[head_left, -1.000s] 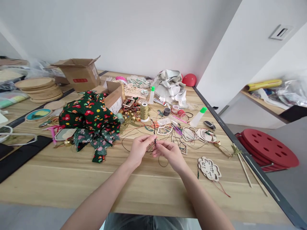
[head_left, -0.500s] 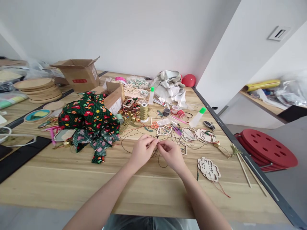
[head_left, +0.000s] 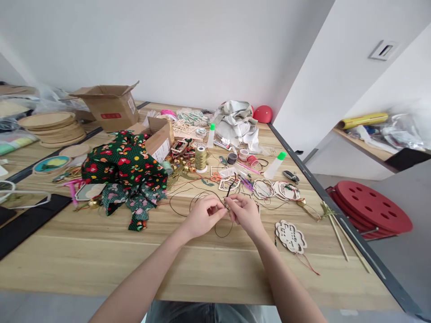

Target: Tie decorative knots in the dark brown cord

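Observation:
My left hand [head_left: 204, 217] and my right hand [head_left: 246, 216] meet above the middle of the wooden table, both closed in a pinch. A short black cord end [head_left: 231, 186] sticks up from between the fingertips, nearest to my right hand. Thin dark cord [head_left: 173, 208] runs in loose loops over the table on the left and below my fingers, and passes to my left fingertips. The exact spot where the cord crosses is too small to make out. Just beyond lie a cut-out wooden piece [head_left: 229, 184] and orange scissors [head_left: 216, 176].
Patterned dark green fabric [head_left: 126, 166] is heaped on the left, before an open cardboard box [head_left: 111, 105]. A gold thread spool [head_left: 201, 158] and green-capped bottle [head_left: 275, 165] stand beyond my hands. Cloud-shaped wooden pieces [head_left: 291, 237] and sticks [head_left: 350, 242] lie right.
The black cord end now stands taller above my fingertips. My hands have shifted slightly, with the right fingers turned more upward around the cord. The view has moved a little.

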`<state>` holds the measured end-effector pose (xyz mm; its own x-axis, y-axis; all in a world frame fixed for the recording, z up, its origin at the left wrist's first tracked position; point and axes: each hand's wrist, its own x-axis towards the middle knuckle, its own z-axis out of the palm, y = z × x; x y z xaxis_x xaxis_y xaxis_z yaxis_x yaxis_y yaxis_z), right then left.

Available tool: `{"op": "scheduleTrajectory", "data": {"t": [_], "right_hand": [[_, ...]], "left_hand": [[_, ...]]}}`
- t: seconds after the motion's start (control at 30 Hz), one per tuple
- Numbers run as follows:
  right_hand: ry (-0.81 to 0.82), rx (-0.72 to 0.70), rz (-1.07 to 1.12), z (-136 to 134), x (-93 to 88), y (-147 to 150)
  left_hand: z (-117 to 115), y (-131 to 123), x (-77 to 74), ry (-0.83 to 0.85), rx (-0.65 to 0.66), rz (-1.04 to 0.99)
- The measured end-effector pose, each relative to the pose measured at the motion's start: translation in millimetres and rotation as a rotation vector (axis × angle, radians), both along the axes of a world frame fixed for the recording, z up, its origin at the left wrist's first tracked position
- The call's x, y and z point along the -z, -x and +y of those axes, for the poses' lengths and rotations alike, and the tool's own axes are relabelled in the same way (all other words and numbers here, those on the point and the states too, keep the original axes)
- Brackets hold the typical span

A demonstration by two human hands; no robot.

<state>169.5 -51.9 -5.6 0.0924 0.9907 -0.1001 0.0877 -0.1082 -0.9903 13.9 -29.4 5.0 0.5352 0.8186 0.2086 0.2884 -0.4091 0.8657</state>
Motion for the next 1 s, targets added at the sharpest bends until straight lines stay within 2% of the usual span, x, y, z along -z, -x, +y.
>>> {"op": "scheduleTrajectory", "data": {"t": [0.13, 0.23, 0.4, 0.57, 0.63, 0.83, 0.93, 1.0], "right_hand": [[0.023, -0.02, 0.113, 0, -2.2, 0], [0.017, -0.033, 0.155, 0, -1.0, 0], [0.019, -0.061, 0.205, -1, -1.3, 0], [0.023, -0.015, 0.198, -1, -1.0, -2], [0.029, 0.016, 0.176, 0, -0.6, -3], [0.033, 0.029, 0.244, 1, -1.4, -5], [0.076, -0.039, 0.364, 0, -3.6, -5], [0.127, -0.117, 0.444, -2, -5.2, -4]], "left_hand": [[-3, -3, -2.6, 0.344, 0.154, -0.116], [-6, -4, -0.9, 0.501, 0.207, -0.137], [-8, -3, -0.1, 0.585, 0.241, -0.102], [-6, -1, -2.7, 0.638, 0.281, -0.155], [-5, -1, -3.3, 0.548, 0.248, -0.169], [2, 6, -2.0, -0.044, -0.051, -0.072], [7, 11, 3.0, -0.308, -0.21, 0.015], [9, 11, 7.6, -0.404, -0.261, 0.07]]}}
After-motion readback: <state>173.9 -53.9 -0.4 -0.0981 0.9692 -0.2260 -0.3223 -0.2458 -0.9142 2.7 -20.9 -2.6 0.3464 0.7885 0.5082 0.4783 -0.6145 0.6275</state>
